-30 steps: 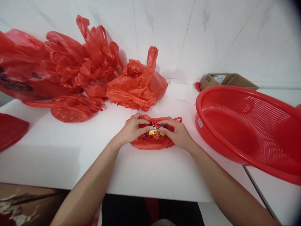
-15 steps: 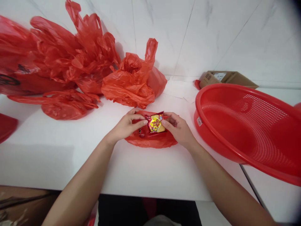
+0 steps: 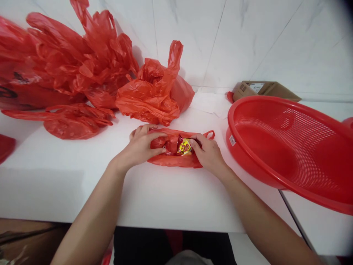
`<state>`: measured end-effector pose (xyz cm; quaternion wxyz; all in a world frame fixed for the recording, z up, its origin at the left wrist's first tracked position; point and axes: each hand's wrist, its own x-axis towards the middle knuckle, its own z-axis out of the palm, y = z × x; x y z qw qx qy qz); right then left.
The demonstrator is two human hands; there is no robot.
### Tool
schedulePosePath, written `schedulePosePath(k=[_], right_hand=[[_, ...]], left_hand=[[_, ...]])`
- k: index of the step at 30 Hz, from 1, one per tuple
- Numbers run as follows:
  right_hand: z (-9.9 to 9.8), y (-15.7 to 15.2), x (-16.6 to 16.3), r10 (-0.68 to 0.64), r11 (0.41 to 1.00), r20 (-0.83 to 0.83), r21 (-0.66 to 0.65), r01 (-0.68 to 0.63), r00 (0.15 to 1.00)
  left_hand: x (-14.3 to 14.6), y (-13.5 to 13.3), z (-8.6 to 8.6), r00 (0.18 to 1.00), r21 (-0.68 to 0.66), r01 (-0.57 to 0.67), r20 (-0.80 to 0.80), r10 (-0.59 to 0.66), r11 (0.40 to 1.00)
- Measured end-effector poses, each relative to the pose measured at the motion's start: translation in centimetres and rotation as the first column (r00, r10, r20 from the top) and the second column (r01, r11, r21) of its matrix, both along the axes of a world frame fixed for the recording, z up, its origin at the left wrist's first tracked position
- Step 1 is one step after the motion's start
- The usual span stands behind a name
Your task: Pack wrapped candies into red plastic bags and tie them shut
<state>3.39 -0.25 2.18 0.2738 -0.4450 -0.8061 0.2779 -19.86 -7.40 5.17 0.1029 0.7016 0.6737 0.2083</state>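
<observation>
One curled right hand (image 3: 209, 151) on packet (image 3: 184, 148)

Right hand (image 3: 209, 151): thumb covers the right end of the snack packet (image 3: 184, 148); grip beneath not visible. Packet lettering too small to read. Left hand (image 3: 140, 145) hides the left end of the open red plastic bag (image 3: 176, 161); dark contents there indistinct. Red colander (image 3: 244, 156) runs off the right edge, its sticker (image 3: 232, 140) illegible, its rim masking the lower cardboard box (image 3: 244, 91). Black-printed bag (image 3: 33, 82) cut by the left edge, print unreadable.
</observation>
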Motion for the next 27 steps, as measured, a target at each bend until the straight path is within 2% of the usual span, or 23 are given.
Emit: schedulePosePath(k=[3, 5, 8, 11, 13, 15, 18, 20, 22, 27], right_hand=[[0.3, 0.0, 0.4, -0.125, 0.968, 0.223, 0.24, 0.07, 0.967], [0.4, -0.2, 0.3, -0.164, 0.934, 0.223, 0.349, 0.078, 0.961], [0.6, -1.4, -0.6, -0.094, 0.904, 0.165, 0.427, 0.014, 0.982], [0.4, -2.7, -1.8, 0.002, 0.928, 0.196, 0.364, -0.075, 0.981], [0.2, -3.2, -2.3, 0.014, 0.951, 0.259, 0.295, -0.093, 0.966], [0.1, -3.2, -2.3, 0.021, 0.965, 0.308, 0.244, -0.1, 0.951], [0.2, -2.7, -1.9, 0.072, 0.975, 0.3, 0.181, -0.131, 0.951], [0.1, -2.5, -1.7, 0.105, 0.981, 0.241, 0.134, -0.14, 0.965], [0.1, -2.2, -1.5, 0.12, 0.988, 0.143, 0.076, -0.132, 0.982], [-0.2, -1.4, -1.0, 0.065, 0.991, -0.216, -0.1, -0.089, 0.974]], left_hand=[[-0.7, -0.3, 0.0, 0.999, -0.025, 0.013, -0.04, -0.014, 1.0], [-0.7, -0.2, -0.3, 0.997, -0.015, 0.074, 0.015, -0.074, 0.997], [0.3, 0.0, -0.6, 0.978, 0.017, 0.152, 0.139, -0.153, 0.988], [1.7, 0.0, -0.8, 0.954, 0.062, 0.167, 0.242, -0.177, 0.984], [2.4, -0.1, -0.8, 0.943, 0.091, 0.141, 0.292, -0.162, 0.986], [2.8, -0.2, -0.7, 0.933, 0.104, 0.116, 0.33, -0.145, 0.988], [2.8, -0.2, -0.6, 0.924, 0.087, 0.158, 0.339, -0.179, 0.984], [2.7, -0.2, -0.6, 0.931, 0.065, 0.173, 0.314, -0.185, 0.983], [2.6, -0.1, -0.8, 0.949, 0.057, 0.136, 0.278, -0.146, 0.989], [2.2, 0.1, -1.2, 0.982, -0.01, 0.054, 0.182, -0.051, 0.998]])
